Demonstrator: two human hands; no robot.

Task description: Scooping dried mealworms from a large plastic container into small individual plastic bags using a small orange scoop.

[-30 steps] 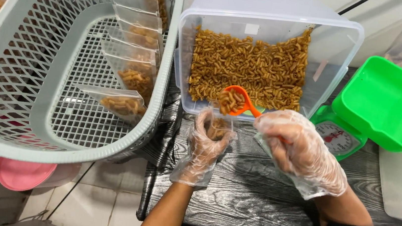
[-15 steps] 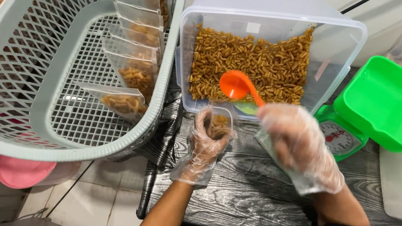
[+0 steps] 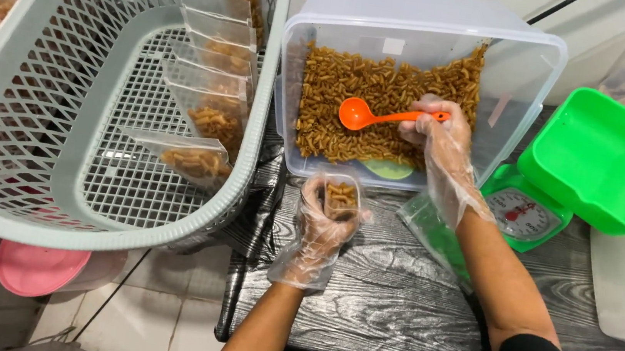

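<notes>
- Your left hand (image 3: 321,223) wears a loose clear glove; its fingers curl around a small clear pouch (image 3: 340,195), pinching it open, so most of the pouch is hidden behind them. The pouch is just in front of the tub, partly filled with brown snack pieces.
- Your right hand (image 3: 439,146), gloved the same way, is inside the tub; thumb and fingers are pressed together on the handle end of an orange scoop (image 3: 371,115). The handle tip is hidden in your grip.
- The scoop is smooth plastic with a round bowl; it lies on the snacks (image 3: 383,90), small ridged curled brown bits. You cannot tell whether the bowl holds any.
- The tub (image 3: 420,32) is clear plastic, rectangular with rounded corners; a small pale label sits high on its far wall. Something green at the bottom near the front wall is too blurred to make out.
- Left of the tub a pale lattice basket (image 3: 42,93), cut off by the edge, holds a row of clear filled pouches (image 3: 206,79).
- Right of the tub stands a green scale (image 3: 600,159) with a square tray and a round white dial, partly hidden under the tray.
- The tub stands on a dark wood-grain table (image 3: 392,300).
- A pink round thing (image 3: 40,267) shows below the basket, mostly hidden.
</notes>
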